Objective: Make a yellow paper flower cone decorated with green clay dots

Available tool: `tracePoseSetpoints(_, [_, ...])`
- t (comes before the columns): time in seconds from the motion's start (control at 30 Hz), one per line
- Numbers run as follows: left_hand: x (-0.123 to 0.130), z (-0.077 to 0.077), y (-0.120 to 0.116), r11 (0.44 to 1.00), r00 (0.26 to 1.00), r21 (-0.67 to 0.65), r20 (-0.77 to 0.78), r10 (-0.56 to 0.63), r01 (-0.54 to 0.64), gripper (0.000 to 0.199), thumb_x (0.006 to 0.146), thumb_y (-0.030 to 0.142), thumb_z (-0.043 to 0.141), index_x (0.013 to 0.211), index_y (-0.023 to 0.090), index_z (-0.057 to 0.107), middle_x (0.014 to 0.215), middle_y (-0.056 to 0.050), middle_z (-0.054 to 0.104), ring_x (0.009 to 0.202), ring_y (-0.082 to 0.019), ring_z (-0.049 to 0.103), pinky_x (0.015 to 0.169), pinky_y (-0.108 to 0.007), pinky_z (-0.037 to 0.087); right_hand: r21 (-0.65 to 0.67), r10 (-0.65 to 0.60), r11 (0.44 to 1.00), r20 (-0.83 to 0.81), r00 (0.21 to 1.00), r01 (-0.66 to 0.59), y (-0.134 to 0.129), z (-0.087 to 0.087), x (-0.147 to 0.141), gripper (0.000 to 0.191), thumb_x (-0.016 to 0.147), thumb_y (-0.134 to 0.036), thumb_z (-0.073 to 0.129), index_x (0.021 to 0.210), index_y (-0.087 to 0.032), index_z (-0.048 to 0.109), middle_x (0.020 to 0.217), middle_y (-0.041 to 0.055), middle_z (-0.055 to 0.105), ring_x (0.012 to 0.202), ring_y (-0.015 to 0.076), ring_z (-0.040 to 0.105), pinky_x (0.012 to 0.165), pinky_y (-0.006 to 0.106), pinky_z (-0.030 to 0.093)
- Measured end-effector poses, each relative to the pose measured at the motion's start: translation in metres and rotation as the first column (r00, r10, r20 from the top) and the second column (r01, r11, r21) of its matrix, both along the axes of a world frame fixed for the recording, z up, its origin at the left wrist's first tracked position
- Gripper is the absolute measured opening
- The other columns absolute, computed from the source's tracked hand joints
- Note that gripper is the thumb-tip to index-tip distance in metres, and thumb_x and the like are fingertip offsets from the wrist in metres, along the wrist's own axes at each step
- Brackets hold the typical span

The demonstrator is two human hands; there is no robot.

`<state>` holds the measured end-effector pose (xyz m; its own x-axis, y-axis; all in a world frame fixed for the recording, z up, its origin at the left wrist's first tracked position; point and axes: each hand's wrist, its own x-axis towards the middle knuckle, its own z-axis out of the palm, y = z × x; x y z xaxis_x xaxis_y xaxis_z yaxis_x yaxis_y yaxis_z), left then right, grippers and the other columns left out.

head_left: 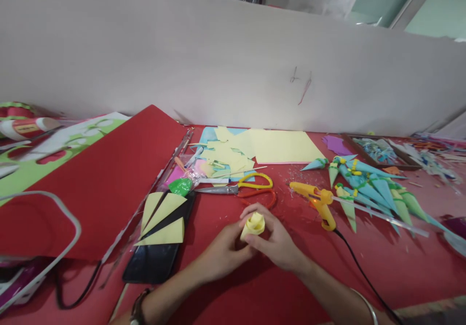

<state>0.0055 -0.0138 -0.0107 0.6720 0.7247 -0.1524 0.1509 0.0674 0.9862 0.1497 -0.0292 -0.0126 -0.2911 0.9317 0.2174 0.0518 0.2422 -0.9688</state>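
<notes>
A rolled piece of yellow paper stands between my two hands over the red table, its coiled open end facing up. My right hand wraps its fingers and thumb round it. From the other side, my left hand presses its fingers against the roll; its fingertips are partly hidden. Just beyond the hands lie scissors with one yellow and one red handle. To the right rests a yellow hot glue gun with a clear glue stick in its back and an orange light glowing.
Cut yellow paper wedges lie on a black phone at the left. Finished blue and green paper cones are heaped at the right. Yellow sheets and scraps lie along the wall. A large red board covers the left side.
</notes>
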Motion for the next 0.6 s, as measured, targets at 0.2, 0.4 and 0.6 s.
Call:
tracePoseSetpoints(0.2, [-0.006, 0.003, -0.002, 0.996, 0.999, 0.084, 0.029, 0.033, -0.035, 0.035, 0.075, 0.050, 0.049, 0.076, 0.015, 0.050, 0.068, 0.001, 0.044, 0.069, -0.015, 0.042, 0.066, -0.025, 0.037, 0.073, 0.032, 0.997, -0.004, 0.999, -0.032, 0.001, 0.012, 0.003, 0.030, 0.073, -0.037, 0.062, 0.099, -0.022, 0.058, 0.097, 0.0047, 0.048, 0.090, 0.0177, 0.049, 0.080, 0.030, 0.041])
tracePoseSetpoints(0.4, [-0.013, 0.005, -0.002, 0.977, 0.979, -0.066, 0.045, -0.200, 0.203, 0.043, 0.061, 0.054, 0.062, 0.072, 0.016, 0.044, 0.066, 0.004, 0.035, 0.062, -0.011, 0.034, 0.057, -0.023, 0.033, 0.043, 0.291, 0.955, 0.037, 0.956, -0.292, 0.004, 0.030, 0.008, 0.045, 0.067, -0.042, 0.067, 0.107, -0.022, 0.058, 0.093, 0.0041, 0.054, 0.084, 0.0165, 0.051, 0.074, 0.029, 0.042])
tracePoseSetpoints(0.6, [-0.009, 0.016, -0.001, 0.995, 0.994, 0.081, 0.088, -0.063, 0.056, 0.031, 0.067, 0.045, 0.057, 0.071, 0.018, 0.041, 0.068, 0.002, 0.038, 0.064, -0.012, 0.035, 0.060, -0.025, 0.037, 0.176, 0.194, 0.958, 0.177, 0.965, -0.225, 0.001, 0.042, -0.004, 0.032, 0.072, -0.035, 0.064, 0.100, -0.021, 0.061, 0.088, 0.0032, 0.059, 0.080, 0.0152, 0.054, 0.073, 0.029, 0.043])
